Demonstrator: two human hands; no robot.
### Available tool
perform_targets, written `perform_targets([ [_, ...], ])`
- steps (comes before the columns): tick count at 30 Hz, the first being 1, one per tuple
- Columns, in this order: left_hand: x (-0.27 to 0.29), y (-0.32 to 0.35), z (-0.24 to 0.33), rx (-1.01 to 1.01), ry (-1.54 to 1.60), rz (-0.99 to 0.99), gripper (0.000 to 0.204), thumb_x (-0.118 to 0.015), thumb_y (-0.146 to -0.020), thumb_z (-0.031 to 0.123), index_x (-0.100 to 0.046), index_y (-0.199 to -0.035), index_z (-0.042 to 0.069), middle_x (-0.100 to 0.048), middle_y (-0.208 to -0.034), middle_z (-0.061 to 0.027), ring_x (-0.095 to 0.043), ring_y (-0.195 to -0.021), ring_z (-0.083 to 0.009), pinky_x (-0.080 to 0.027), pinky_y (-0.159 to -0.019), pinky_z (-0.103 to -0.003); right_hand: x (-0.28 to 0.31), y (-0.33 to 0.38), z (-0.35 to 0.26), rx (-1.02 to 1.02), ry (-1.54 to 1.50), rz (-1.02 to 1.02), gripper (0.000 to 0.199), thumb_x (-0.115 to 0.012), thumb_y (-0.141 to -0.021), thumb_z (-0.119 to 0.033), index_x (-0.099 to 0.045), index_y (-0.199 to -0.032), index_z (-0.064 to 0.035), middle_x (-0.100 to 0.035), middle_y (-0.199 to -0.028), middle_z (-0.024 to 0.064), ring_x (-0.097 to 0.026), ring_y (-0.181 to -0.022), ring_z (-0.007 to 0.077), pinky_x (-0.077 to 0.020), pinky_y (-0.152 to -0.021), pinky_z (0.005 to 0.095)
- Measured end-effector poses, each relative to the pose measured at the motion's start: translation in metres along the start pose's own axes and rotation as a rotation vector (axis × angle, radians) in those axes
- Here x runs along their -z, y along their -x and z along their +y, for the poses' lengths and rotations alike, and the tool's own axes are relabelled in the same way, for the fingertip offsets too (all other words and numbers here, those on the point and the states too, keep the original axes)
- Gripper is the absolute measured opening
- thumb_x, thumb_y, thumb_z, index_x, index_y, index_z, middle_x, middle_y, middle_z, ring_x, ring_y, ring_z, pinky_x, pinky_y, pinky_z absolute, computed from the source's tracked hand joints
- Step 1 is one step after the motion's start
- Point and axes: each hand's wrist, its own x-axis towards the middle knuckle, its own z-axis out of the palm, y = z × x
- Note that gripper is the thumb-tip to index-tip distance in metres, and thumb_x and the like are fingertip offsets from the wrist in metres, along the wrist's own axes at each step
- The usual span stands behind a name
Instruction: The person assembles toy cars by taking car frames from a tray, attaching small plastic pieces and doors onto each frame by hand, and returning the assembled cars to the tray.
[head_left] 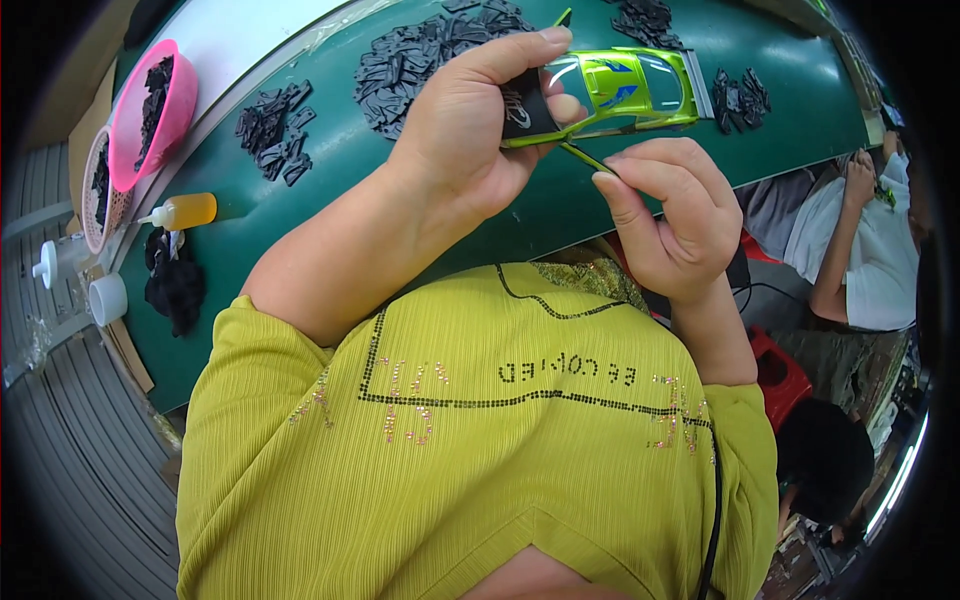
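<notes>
My left hand (455,130) is closed around the front of a lime-green toy car (640,85), with blue marks, clear windows and a black bonnet. The car is held up above the green table. A thin green and black door (582,156) juts out from its near side, and the fingertips of my right hand (685,205) pinch that door's outer end. Another green part sticks out on the car's far side, beyond my left thumb. My left palm and fingers hide part of the car's front.
Small black plastic parts lie in a large pile (400,75) and several smaller heaps on the green table (330,215). At the left stand a pink basket (182,110), an amber bottle (190,211), a white cup (108,299) and a black cloth (175,285). Another person (850,235) sits at right.
</notes>
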Motion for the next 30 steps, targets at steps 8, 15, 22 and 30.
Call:
perform_targets([
  [8, -0.001, 0.002, -0.006, 0.022, -0.085, 0.105, 0.014, -0.068, -0.091, 0.015, -0.061, -0.082, 0.007, -0.061, -0.07, -0.0025, -0.06, -0.061, -0.0147, -0.053, -0.07, -0.031, -0.008, -0.002, -0.002, 0.013, 0.067, -0.068, 0.018, -0.079, -0.073, 0.001, -0.066, -0.085, -0.0026, -0.064, -0.076, 0.0105, -0.062, -0.06, 0.0236, -0.0482, -0.052, 0.0316],
  [15, 0.004, -0.002, -0.015, -0.041, -0.116, 0.134, 0.021, -0.072, -0.089, 0.016, -0.054, -0.095, 0.005, -0.059, -0.08, -0.0064, -0.061, -0.066, -0.0165, -0.051, -0.063, -0.03, -0.016, -0.002, -0.001, -0.111, 0.054, -0.064, 0.017, -0.077, -0.072, 0.001, -0.066, -0.085, -0.0016, -0.062, -0.077, 0.0101, -0.061, -0.061, 0.0267, -0.0477, -0.054, 0.0332],
  [22, -0.004, 0.0, -0.012, -0.048, -0.14, 0.181, 0.034, -0.059, -0.1, 0.038, -0.052, -0.099, 0.005, -0.061, -0.083, -0.0077, -0.062, -0.066, -0.0183, -0.055, -0.065, -0.032, -0.007, -0.005, 0.004, -0.083, 0.094, -0.124, 0.019, -0.079, -0.073, 0.0, -0.067, -0.087, -0.0025, -0.064, -0.077, 0.0094, -0.062, -0.062, 0.025, -0.0481, -0.055, 0.0314],
  [30, 0.002, -0.008, 0.005, 0.199, -0.19, 0.058, 0.028, -0.058, -0.101, 0.029, -0.049, -0.104, 0.002, -0.056, -0.071, -0.0086, -0.06, -0.051, -0.0177, -0.057, -0.05, -0.033, 0.055, -0.045, -0.011, -0.306, 0.094, 0.055, 0.013, -0.076, -0.081, 0.0, -0.07, -0.093, -0.0015, -0.067, -0.084, 0.0049, -0.061, -0.071, 0.0103, -0.048, -0.064, 0.0235],
])
